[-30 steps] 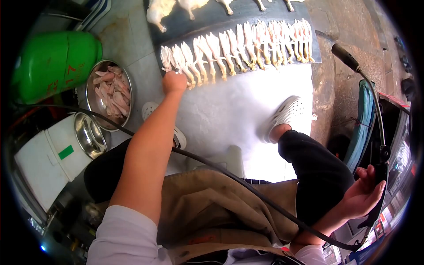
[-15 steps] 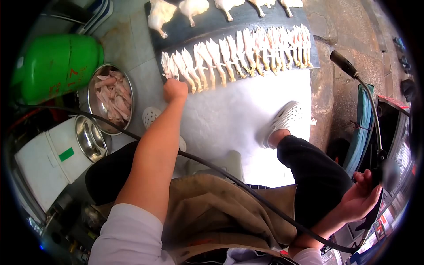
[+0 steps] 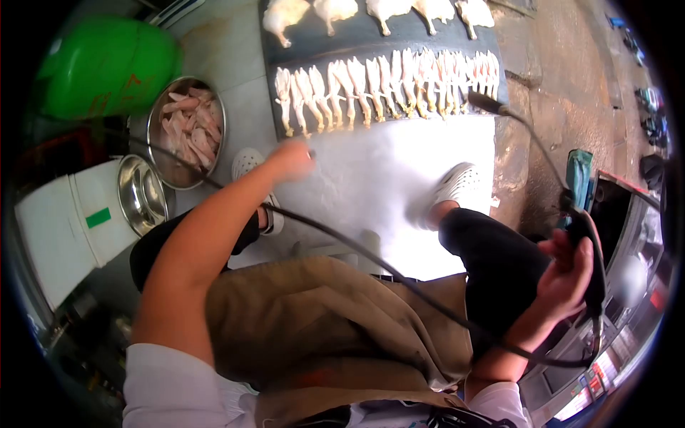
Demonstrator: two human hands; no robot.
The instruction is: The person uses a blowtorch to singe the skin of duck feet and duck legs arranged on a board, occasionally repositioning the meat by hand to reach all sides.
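My right hand [image 3: 566, 277] is wrapped round the black handle of a gas torch [image 3: 536, 139]. The torch's long thin neck reaches forward and left, and its dark nozzle points at the right part of a row of pale poultry feet [image 3: 371, 85]. No flame can be made out. My left hand [image 3: 291, 162] is blurred, just on the near side of the row's left end and apart from it; its fingers cannot be read. Both the feet and several plucked poultry legs [image 3: 389, 11] behind them lie on a dark board [image 3: 307, 50].
A black hose [image 3: 342, 239] crosses in front of my lap. On the left are a steel bowl of raw poultry pieces [image 3: 187, 132], a smaller steel bowl [image 3: 141, 192], a white box [image 3: 53, 228] and a green gas cylinder [image 3: 114, 68]. My white clogs [image 3: 457, 189] flank the pale floor.
My left hand has drawn back from the leftmost feet toward me. The torch nozzle has swung left over the board's right edge. The view has shifted slightly.
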